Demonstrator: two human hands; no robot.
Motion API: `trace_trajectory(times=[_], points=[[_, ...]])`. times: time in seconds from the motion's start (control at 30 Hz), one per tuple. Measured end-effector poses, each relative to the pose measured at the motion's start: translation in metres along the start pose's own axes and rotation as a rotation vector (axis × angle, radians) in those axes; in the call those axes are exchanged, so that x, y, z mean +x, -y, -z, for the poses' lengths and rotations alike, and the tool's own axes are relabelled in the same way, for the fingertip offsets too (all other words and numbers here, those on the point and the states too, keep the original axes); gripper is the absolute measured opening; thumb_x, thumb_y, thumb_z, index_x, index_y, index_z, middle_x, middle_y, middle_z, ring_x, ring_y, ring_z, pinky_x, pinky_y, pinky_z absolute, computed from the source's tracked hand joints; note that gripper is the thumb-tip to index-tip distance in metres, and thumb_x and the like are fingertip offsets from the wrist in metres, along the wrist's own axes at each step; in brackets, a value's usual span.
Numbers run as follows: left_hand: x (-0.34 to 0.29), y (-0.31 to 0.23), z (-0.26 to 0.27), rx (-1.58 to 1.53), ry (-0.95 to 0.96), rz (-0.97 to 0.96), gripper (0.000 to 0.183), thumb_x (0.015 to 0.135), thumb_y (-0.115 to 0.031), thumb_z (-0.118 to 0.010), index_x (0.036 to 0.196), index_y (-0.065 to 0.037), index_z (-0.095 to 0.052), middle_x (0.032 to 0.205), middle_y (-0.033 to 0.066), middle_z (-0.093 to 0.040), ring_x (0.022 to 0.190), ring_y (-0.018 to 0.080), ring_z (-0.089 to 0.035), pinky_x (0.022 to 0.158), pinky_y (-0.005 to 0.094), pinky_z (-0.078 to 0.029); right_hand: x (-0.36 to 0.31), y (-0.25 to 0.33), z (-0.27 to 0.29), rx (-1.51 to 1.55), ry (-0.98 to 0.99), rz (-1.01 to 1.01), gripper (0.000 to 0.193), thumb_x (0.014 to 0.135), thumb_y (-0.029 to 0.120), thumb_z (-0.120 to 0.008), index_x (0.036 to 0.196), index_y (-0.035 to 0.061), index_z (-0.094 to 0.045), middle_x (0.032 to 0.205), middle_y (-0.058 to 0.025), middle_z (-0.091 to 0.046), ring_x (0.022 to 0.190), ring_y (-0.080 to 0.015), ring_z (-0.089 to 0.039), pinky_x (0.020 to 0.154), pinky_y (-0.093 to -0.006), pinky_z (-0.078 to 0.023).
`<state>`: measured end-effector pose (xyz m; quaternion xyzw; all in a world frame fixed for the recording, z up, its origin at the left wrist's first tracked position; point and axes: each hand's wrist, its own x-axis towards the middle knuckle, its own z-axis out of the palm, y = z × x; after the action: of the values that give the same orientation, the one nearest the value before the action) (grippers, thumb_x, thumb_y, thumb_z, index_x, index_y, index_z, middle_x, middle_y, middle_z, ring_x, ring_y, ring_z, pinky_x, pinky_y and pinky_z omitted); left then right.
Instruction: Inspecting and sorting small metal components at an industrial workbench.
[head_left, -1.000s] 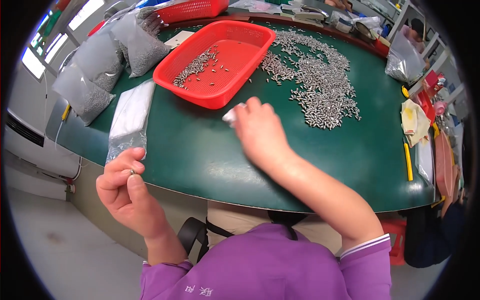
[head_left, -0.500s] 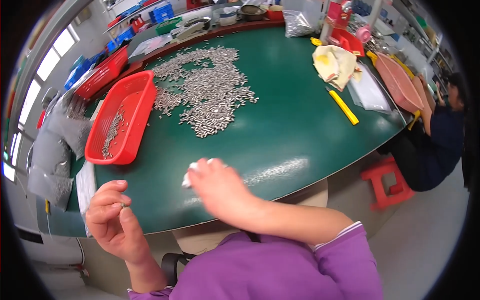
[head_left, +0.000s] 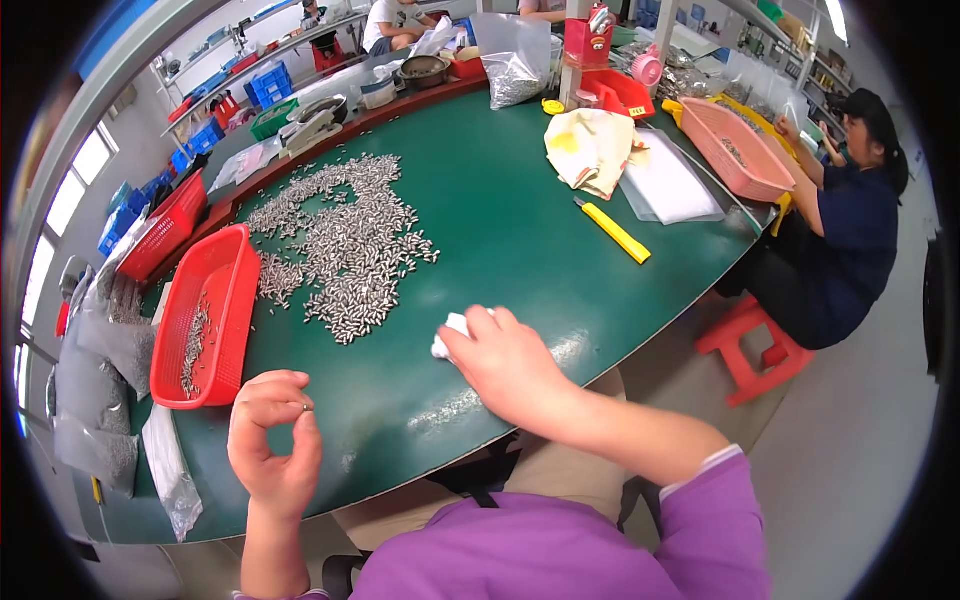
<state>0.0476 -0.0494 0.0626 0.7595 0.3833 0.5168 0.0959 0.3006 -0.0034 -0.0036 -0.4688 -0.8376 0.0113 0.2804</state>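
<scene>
Between thumb and forefinger, my left hand point(head_left: 275, 440) pinches one small metal piece point(head_left: 307, 407), raised above the table's near edge. My right hand point(head_left: 505, 365) is closed round a crumpled white cloth point(head_left: 455, 335), low over the green tabletop point(head_left: 480, 230); whether it touches the surface I cannot tell. A spread pile of small silvery metal pieces point(head_left: 350, 255) lies beyond my hands, left of the middle. To its left stands a red plastic basket point(head_left: 240, 330) with some of the same pieces inside.
Clear bags of metal parts point(head_left: 95, 380) line the left edge. A yellow cutter point(head_left: 615, 232), stained cloth point(head_left: 590, 150) and plastic sheets point(head_left: 670, 190) lie at the right. A co-worker point(head_left: 850, 215) sits beyond a pink basket point(head_left: 740, 150), above a red stool point(head_left: 755, 345).
My view has shifted, so the table's contents appear lower and further left. My right hand has moved rightward with the cloth. The left hand keeps its pinch on the metal piece.
</scene>
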Motion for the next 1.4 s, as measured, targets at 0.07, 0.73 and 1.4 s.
trace_trajectory(times=[0.07,0.73,1.4], points=[[0.001,-0.001,-0.002,0.014,0.005,-0.006,0.020,0.073,0.011,-0.060,0.085,-0.004,-0.051,0.087,0.0102,-0.059,0.090,0.0276,-0.061,0.083,0.0401,-0.050,0.032,-0.016,-0.011,-0.090,-0.005,0.023,0.021,0.081,0.010,-0.061,0.102,0.0068,-0.060,0.095,-0.0143,-0.052,0.083,-0.0310,-0.056,0.064,-0.0419,-0.053],[0.021,0.041,-0.018,-0.379,0.184,0.379,0.018,0.078,0.011,-0.058,0.081,-0.003,-0.046,0.085,0.0089,-0.058,0.086,0.0194,-0.061,0.080,0.0310,-0.049,-0.177,-0.134,0.137,-0.639,-0.048,-0.981,0.016,0.082,0.001,-0.058,0.097,0.0014,-0.055,0.100,-0.0224,-0.055,0.087,-0.0453,-0.061,0.072,-0.0513,-0.052],[0.002,0.065,-0.004,-1.055,0.120,0.912,0.011,0.087,0.001,-0.052,0.086,-0.010,-0.048,0.082,0.0078,-0.057,0.068,0.0129,-0.049,0.061,0.0246,-0.040,0.129,-0.033,-0.005,0.057,-0.168,0.095,0.027,0.075,0.006,-0.069,0.102,0.0083,-0.065,0.107,-0.0099,-0.057,0.102,-0.0310,-0.056,0.087,-0.0429,-0.047]])
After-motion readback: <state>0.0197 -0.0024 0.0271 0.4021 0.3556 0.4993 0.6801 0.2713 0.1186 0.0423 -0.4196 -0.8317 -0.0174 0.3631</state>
